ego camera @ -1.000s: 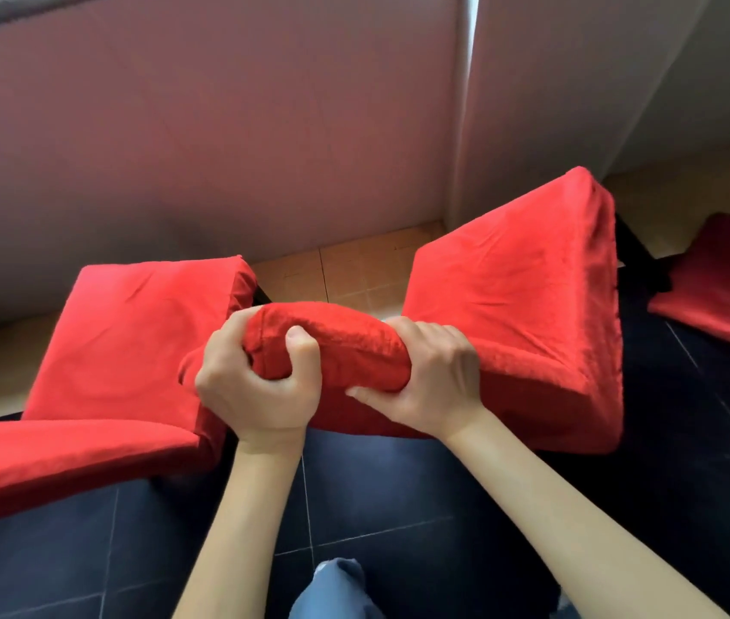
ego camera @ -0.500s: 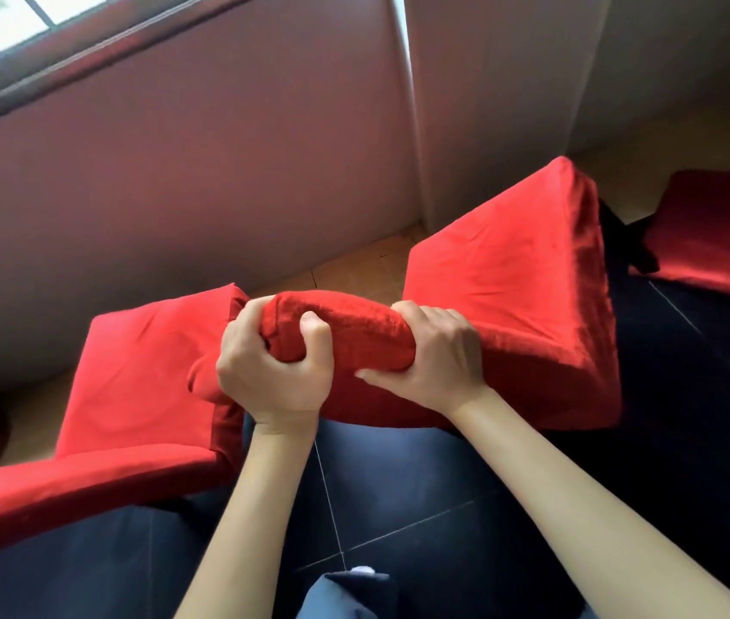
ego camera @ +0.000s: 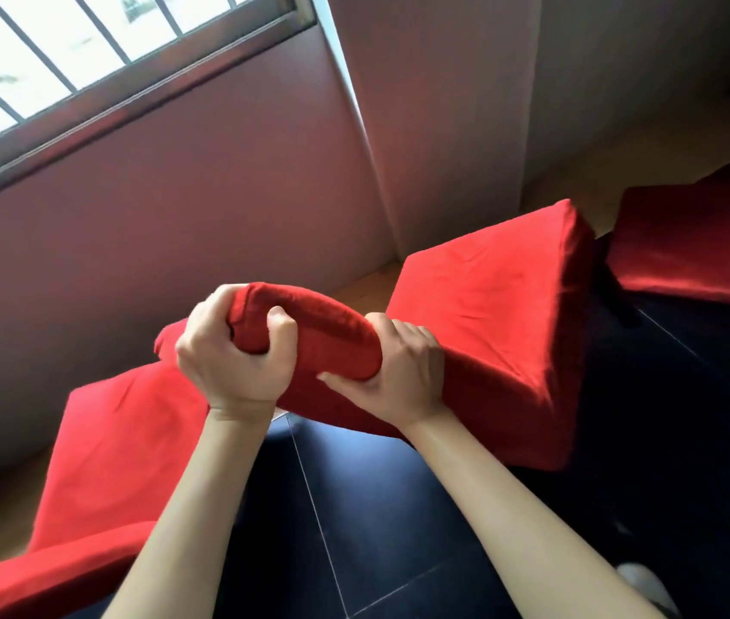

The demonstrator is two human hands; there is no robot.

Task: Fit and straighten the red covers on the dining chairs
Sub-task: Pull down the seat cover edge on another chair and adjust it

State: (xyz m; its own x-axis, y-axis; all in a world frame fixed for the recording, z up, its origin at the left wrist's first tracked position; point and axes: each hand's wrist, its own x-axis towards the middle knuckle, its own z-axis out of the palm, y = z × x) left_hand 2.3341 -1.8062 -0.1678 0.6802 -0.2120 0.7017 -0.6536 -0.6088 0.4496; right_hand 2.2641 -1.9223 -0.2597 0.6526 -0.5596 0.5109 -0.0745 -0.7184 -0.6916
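the left hand [ego camera: 238,355] is wrapped tight round the near top edge of a covered chair back, thumb in front and fingers curled over the far side, bunching the red cover [ego camera: 309,337] into a thick roll. the right hand [ego camera: 398,373] grips the same roll just beside it, thumb underneath and fingers over the top, so the two hands sit close together on one ridge of cloth. that ridge belongs to the middle chair [ego camera: 501,332], whose cover runs smooth and fairly taut out to the far corner on the right.

judging from this, the step in hand is working the cover down over the top of this chair back, or squaring its seam along the edge. the next move likely calls for a firm, even pull with both hands in the same direction, then a sweep outward to flatten the bunched part; pulling on one side only could drag the seam askew.

counted: two hands, and three red-covered chairs in sight, the one being worked, one on the left [ego camera: 99,462] with soft creases, and one at the far right [ego camera: 693,247] partly cut off. behind them stand a pinkish wall [ego camera: 175,207] and a barred window [ego camera: 64,60]; below is dark tiled floor [ego camera: 354,507].
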